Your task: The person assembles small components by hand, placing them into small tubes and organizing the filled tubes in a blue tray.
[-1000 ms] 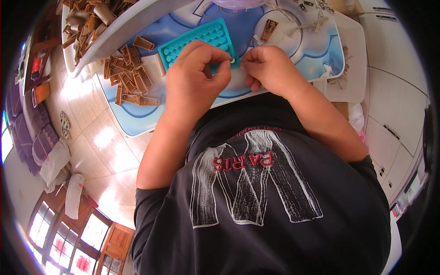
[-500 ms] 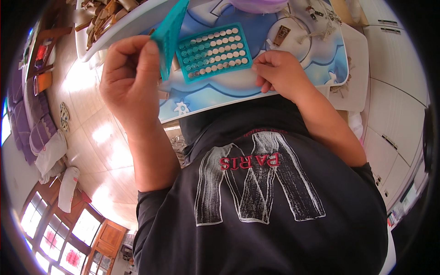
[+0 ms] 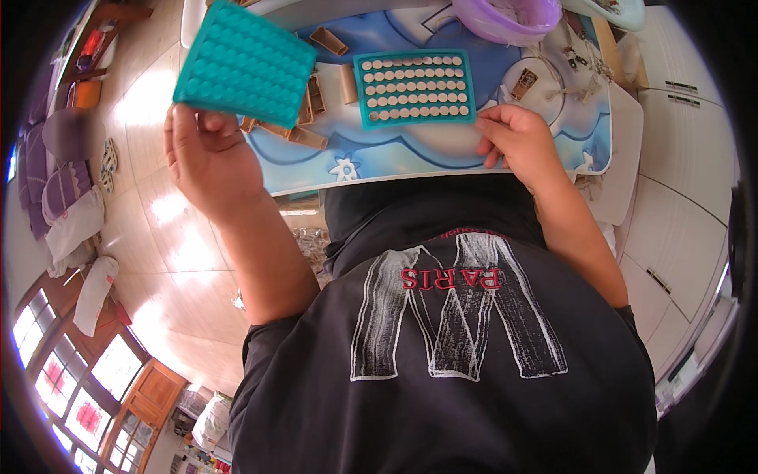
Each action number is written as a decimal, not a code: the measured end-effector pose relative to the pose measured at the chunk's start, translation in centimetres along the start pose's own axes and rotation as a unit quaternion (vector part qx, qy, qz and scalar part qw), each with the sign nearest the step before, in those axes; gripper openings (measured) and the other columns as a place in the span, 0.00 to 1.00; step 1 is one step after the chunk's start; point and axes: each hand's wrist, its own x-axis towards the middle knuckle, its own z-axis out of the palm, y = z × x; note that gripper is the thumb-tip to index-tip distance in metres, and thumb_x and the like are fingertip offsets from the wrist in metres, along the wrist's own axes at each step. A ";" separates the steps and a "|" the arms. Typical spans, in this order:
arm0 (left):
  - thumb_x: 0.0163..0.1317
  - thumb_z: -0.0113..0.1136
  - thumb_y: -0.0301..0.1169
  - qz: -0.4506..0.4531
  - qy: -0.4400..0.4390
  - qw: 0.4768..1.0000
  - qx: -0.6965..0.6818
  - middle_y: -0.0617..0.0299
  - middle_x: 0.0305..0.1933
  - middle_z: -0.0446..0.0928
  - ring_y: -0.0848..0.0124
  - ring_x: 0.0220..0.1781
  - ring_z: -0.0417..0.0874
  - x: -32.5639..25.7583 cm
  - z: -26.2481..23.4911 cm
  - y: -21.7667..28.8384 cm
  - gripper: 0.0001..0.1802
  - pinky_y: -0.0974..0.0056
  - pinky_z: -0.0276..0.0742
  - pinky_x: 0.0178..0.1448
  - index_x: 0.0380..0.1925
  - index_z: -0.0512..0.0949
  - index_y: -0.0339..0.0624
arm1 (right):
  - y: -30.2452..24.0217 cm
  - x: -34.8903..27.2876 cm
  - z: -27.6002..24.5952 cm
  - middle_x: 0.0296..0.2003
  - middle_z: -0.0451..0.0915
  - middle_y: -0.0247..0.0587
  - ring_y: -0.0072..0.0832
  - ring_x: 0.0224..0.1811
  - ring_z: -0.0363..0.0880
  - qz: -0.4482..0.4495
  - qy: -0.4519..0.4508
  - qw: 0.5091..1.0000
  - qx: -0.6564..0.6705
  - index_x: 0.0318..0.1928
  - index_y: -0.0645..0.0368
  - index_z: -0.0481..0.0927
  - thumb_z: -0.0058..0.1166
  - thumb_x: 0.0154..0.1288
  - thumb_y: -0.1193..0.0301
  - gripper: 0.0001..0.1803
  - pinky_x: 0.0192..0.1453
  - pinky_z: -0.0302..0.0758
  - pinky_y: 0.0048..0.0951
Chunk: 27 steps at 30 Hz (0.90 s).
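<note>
A teal plastic tray point(image 3: 246, 67) is held up at the table's left by my left hand point(image 3: 212, 154). My fingers and thumb grip its lower left corner, and its broad face of bumps in rows shows. A second teal tray point(image 3: 472, 83) lies on the table, filled with rows of flat, silvery round discs point(image 3: 414, 89). At its near right corner is my right hand point(image 3: 519, 141), with thumb and fingertips pinched against the rim. The ends of those fingers are partly hidden.
Several brown, hollow box-like pieces point(image 3: 304, 136) lie left of the disc tray, partly behind the raised one. A similar brown piece point(image 3: 523, 83) lies at right. Farther back stands a purple basin point(image 3: 467, 20) with a plastic liner. Small metal and wire bits point(image 3: 576, 59) are at far right.
My left hand has swung its tray leftward, away from the disc tray, turning it from nearly edge-on to broad face. The discs, partly teal-tinted before, now look pale. The view has shifted.
</note>
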 end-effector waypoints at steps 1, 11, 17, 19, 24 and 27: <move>0.65 0.50 0.29 -0.050 -0.016 0.993 -0.106 0.64 0.28 0.73 0.79 0.26 0.68 0.4 -1.4 0.5 0.06 0.75 0.65 0.29 0.33 0.73 0.37 | 0.2 0.0 0.0 0.22 0.78 0.34 0.20 0.17 0.73 -0.004 -0.001 1.000 0.006 0.39 0.62 0.77 0.52 0.62 0.67 0.11 0.20 0.64 0.20; 0.67 0.44 0.33 -0.151 0.085 0.950 -0.258 0.74 0.22 0.66 0.80 0.21 0.64 0.1 -11.6 5.6 0.10 0.76 0.61 0.28 0.26 0.68 0.46 | 1.0 -0.2 0.3 0.21 0.75 0.33 0.14 0.14 0.65 -0.075 0.019 0.997 0.030 0.39 0.64 0.76 0.52 0.64 0.69 0.09 0.18 0.60 0.15; 0.68 0.44 0.33 -0.131 0.163 0.930 -0.304 0.70 0.24 0.69 0.79 0.22 0.67 -0.8 -16.5 5.5 0.10 0.75 0.64 0.27 0.30 0.71 0.43 | 2.2 -0.4 0.0 0.21 0.74 0.31 0.11 0.13 0.61 -0.113 0.033 0.993 0.021 0.39 0.62 0.76 0.52 0.64 0.69 0.09 0.17 0.57 0.14; 0.67 0.44 0.31 -0.104 0.200 0.923 -0.313 0.67 0.26 0.71 0.77 0.25 0.71 -0.9 -18.4 4.9 0.09 0.74 0.68 0.27 0.33 0.71 0.40 | 2.1 -0.7 0.2 0.20 0.74 0.30 0.10 0.13 0.59 -0.125 0.052 0.990 0.031 0.38 0.62 0.76 0.53 0.64 0.69 0.08 0.16 0.55 0.13; 0.67 0.44 0.32 -0.117 0.300 0.892 -0.316 0.66 0.25 0.72 0.76 0.25 0.72 -1.5 -22.4 3.0 0.08 0.74 0.70 0.28 0.32 0.70 0.42 | 1.9 -1.4 0.5 0.21 0.73 0.31 0.10 0.13 0.58 -0.128 0.065 0.989 0.046 0.39 0.62 0.75 0.53 0.64 0.70 0.08 0.16 0.53 0.11; 0.68 0.43 0.33 -0.123 0.342 0.882 -0.299 0.66 0.26 0.73 0.76 0.26 0.74 -1.7 -24.3 1.6 0.09 0.73 0.70 0.27 0.32 0.70 0.43 | 1.9 -1.7 0.6 0.21 0.73 0.31 0.09 0.14 0.59 -0.140 0.069 0.987 0.044 0.39 0.62 0.75 0.53 0.65 0.70 0.08 0.17 0.53 0.11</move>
